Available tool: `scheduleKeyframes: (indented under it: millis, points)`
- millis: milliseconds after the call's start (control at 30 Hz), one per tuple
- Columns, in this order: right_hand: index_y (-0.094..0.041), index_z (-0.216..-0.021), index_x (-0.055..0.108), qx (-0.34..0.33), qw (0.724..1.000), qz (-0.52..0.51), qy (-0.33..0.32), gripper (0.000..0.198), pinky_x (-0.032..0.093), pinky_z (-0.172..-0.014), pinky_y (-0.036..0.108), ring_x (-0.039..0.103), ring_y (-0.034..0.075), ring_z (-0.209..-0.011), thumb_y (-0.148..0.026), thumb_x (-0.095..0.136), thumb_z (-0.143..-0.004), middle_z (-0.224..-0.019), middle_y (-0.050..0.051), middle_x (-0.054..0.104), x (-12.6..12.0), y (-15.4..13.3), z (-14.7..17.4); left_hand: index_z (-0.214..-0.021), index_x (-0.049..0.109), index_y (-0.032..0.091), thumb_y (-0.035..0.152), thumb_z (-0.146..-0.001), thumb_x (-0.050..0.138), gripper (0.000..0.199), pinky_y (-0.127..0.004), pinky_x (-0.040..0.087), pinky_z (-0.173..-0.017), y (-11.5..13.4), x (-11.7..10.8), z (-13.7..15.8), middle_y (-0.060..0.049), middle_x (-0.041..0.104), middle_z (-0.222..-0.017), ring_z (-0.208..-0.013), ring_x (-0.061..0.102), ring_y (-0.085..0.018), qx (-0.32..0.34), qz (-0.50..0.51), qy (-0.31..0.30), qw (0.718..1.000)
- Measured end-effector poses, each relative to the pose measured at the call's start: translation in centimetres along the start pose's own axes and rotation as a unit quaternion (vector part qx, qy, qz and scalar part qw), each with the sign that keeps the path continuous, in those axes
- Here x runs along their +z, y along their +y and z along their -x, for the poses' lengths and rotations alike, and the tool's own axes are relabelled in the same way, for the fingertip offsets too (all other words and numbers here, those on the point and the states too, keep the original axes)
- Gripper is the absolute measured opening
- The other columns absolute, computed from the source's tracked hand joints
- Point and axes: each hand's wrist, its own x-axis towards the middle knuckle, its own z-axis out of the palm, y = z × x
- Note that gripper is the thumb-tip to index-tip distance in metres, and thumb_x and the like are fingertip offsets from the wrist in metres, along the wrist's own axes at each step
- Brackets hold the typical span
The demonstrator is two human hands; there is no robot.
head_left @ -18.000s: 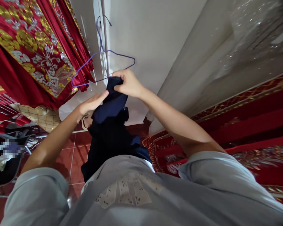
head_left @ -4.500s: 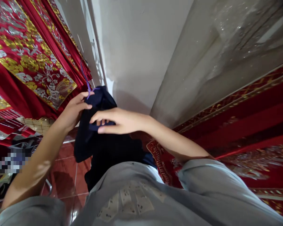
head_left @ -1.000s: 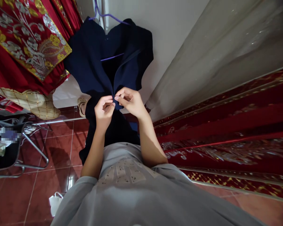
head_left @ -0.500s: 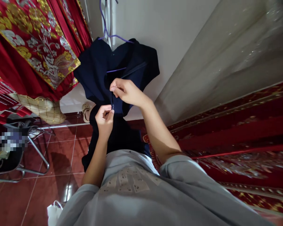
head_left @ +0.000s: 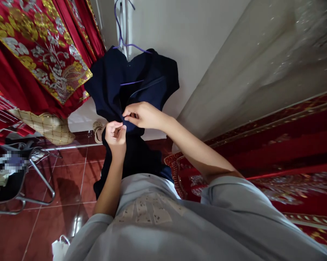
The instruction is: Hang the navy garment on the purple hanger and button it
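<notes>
Jacket: dark blue jacket [head_left: 107,88], hanging before the person, near the pale wall [head_left: 185,43].
Hanger: purple hanger [head_left: 136,46], inside the jacket's shoulders; its lower bar shows through the open neck.
Left hand: the left hand [head_left: 116,137] has thumb and fingertips pinched on the lower front.
Right hand: the right hand [head_left: 144,114] pinches the front just above the left, fingertips close together.
Done: the jacket is on its hanger, both shoulders apparently seated.
Left over: the front gapes above the hands, so that stretch looks unfastened.
Front edges: too small to tell whether they are joined between the fingertips.
</notes>
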Motion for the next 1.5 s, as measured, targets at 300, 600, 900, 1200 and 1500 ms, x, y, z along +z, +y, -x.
scheduleKeyframes:
  millis: [300,600,900,1200,1500]
  points:
    - [-0.017,-0.113,0.057,-0.088,0.991,0.065,0.072,0.023,0.044,-0.072,0.030,0.062,0.017,-0.088,-0.015,0.039,-0.100,-0.106,0.008,0.067,2.3,0.8,1.0,-0.087,0.059,0.019,0.030,-0.084,0.079,0.023,-0.026,0.053,-0.080,0.0,0.3,0.2,-0.003,0.065,-0.086,-0.088,0.068,-0.017,-0.003,0.012,-0.007,1.000]
    - [-0.020,-0.098,0.049,-0.165,0.977,0.122,0.062,0.019,0.048,-0.081,0.038,0.054,0.022,-0.092,-0.007,0.036,-0.093,-0.095,0.008,0.058,0.5,3.7,-2.1,-0.069,0.042,0.019,0.022,-0.095,0.065,0.036,-0.026,0.047,-0.081,0.5,0.2,0.4,0.001,0.047,-0.073,-0.083,0.060,-0.015,0.063,-0.052,-0.078,0.994]
    - [-0.026,-0.086,0.050,0.001,0.979,0.158,0.131,0.010,0.039,-0.086,0.039,0.053,0.024,-0.101,-0.017,0.051,-0.092,-0.099,0.009,0.058,-8.1,9.0,-9.6,-0.065,0.039,0.020,0.009,-0.092,0.056,0.034,-0.031,0.048,-0.078,-1.1,2.4,3.7,-0.002,0.047,-0.076,-0.083,0.059,-0.019,0.066,-0.082,-0.194,0.975]
    - [-0.030,-0.078,0.044,0.140,0.955,-0.030,0.258,0.028,0.044,-0.074,0.040,0.054,0.028,-0.096,-0.021,0.070,-0.078,-0.088,0.007,0.058,-9.3,8.3,-9.7,-0.094,0.061,0.022,0.016,-0.098,0.055,0.009,-0.035,0.051,-0.082,-1.3,4.1,-2.4,-0.008,0.063,-0.093,-0.089,0.063,-0.022,0.151,-0.143,-0.288,0.935]
    - [-0.022,-0.071,0.041,0.297,0.817,-0.408,0.279,0.033,0.046,-0.059,0.026,0.055,0.014,-0.072,-0.010,0.071,-0.077,-0.072,0.002,0.050,-8.1,10.3,-9.8,-0.100,0.068,0.022,0.013,-0.091,0.073,0.014,-0.030,0.046,-0.082,1.7,10.5,-21.5,-0.001,0.062,-0.078,-0.075,0.061,-0.019,0.228,-0.227,-0.259,0.911]
